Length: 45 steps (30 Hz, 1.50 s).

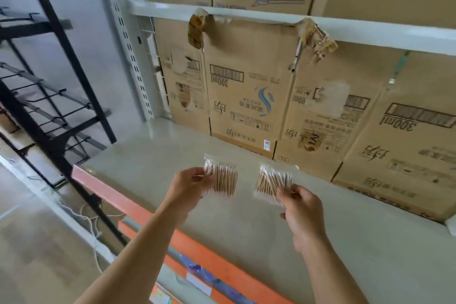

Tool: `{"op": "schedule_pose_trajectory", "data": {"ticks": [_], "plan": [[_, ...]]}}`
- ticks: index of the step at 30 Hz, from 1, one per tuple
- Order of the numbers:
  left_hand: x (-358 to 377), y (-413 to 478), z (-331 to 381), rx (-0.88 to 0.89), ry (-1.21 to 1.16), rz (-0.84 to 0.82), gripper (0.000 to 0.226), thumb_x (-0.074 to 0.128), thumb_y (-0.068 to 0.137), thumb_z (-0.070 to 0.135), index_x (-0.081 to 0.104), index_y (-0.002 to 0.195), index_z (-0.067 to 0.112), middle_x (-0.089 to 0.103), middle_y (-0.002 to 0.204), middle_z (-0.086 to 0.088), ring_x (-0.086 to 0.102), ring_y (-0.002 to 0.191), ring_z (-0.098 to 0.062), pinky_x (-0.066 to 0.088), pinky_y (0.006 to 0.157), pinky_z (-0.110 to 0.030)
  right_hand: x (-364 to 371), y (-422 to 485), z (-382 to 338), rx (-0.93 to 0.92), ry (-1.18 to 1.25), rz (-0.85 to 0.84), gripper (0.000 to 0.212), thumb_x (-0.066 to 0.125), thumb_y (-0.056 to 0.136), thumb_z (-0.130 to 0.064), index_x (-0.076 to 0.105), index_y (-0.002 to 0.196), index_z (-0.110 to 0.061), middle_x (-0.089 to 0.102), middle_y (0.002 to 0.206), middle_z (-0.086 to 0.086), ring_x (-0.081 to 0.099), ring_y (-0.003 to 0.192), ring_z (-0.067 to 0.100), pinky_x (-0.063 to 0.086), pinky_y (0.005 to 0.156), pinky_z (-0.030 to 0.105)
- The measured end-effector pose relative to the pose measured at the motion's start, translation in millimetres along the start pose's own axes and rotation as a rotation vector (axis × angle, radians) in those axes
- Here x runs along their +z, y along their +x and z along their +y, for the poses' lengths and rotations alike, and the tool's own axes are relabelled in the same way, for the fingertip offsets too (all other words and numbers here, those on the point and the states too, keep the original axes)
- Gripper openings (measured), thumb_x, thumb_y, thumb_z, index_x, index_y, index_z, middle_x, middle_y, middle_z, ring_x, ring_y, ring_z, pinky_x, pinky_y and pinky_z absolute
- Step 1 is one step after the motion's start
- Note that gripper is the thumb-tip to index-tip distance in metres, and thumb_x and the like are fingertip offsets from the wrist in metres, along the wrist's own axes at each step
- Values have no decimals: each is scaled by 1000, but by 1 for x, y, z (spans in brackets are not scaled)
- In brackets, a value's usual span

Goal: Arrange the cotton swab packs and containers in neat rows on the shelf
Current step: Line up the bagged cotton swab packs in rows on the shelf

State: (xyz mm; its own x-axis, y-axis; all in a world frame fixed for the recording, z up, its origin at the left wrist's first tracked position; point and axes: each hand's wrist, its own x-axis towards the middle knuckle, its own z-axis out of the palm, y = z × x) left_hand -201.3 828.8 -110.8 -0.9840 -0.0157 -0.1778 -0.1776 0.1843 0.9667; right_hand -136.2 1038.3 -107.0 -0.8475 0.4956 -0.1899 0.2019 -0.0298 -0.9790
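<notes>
While cartons (249, 96) read "300ml" upside down, left hand (190, 186) pinches left pack (223, 177), right hand (302, 208) pinches right pack (271, 182).

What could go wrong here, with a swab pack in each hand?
1. The left hand and right hand each pinch their pack only at its edge, so the left cotton swab pack or right cotton swab pack might slip.
2. The right pack is tilted and may land crooked in the row.
3. Set too near the shelf's orange front edge, a pack could slide off.
</notes>
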Motion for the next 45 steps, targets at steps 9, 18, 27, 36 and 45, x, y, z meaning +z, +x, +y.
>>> {"op": "schedule_pose_trajectory", "data": {"ticks": [9, 18, 27, 36, 45], "plan": [[-81, 107, -10, 34, 62, -105, 6, 67, 87, 17, 65, 91, 13, 62, 68, 2, 48, 61, -15, 40, 62, -32, 120, 21, -8, -3, -46, 88, 5, 69, 86, -16, 65, 84, -17, 67, 75, -2, 57, 64, 11, 41, 57, 24], [-139, 202, -24, 140, 207, -163, 8, 64, 87, 12, 62, 93, 17, 70, 83, -2, 47, 58, -14, 34, 51, -24, 216, 48, 5, 50, -295, 184, 9, 70, 84, -22, 66, 82, -15, 70, 76, -2, 65, 73, 18, 48, 61, 31], [-139, 257, -33, 212, 294, -31, 12, 70, 83, 21, 67, 95, 21, 64, 75, 5, 53, 62, -10, 38, 51, -23, 252, 98, 7, -15, -353, 170, 2, 68, 87, -17, 66, 89, -17, 71, 86, -6, 66, 79, 9, 40, 57, 20], [-130, 288, -35, 271, 293, 7, 27, 70, 84, 21, 67, 110, 17, 66, 92, 3, 60, 83, -14, 42, 72, -22, 275, 129, 8, -65, -419, 140, 8, 62, 91, -17, 65, 98, -20, 68, 94, -8, 61, 82, 1, 40, 62, 12], [-130, 287, -37, 324, 349, 3, 32, 67, 87, 23, 63, 117, 16, 59, 91, 7, 56, 84, -14, 42, 77, -21, 287, 132, 8, -135, -529, 156, 6, 60, 93, -17, 60, 91, -23, 62, 84, -11, 54, 74, -2, 35, 58, 6]]}}
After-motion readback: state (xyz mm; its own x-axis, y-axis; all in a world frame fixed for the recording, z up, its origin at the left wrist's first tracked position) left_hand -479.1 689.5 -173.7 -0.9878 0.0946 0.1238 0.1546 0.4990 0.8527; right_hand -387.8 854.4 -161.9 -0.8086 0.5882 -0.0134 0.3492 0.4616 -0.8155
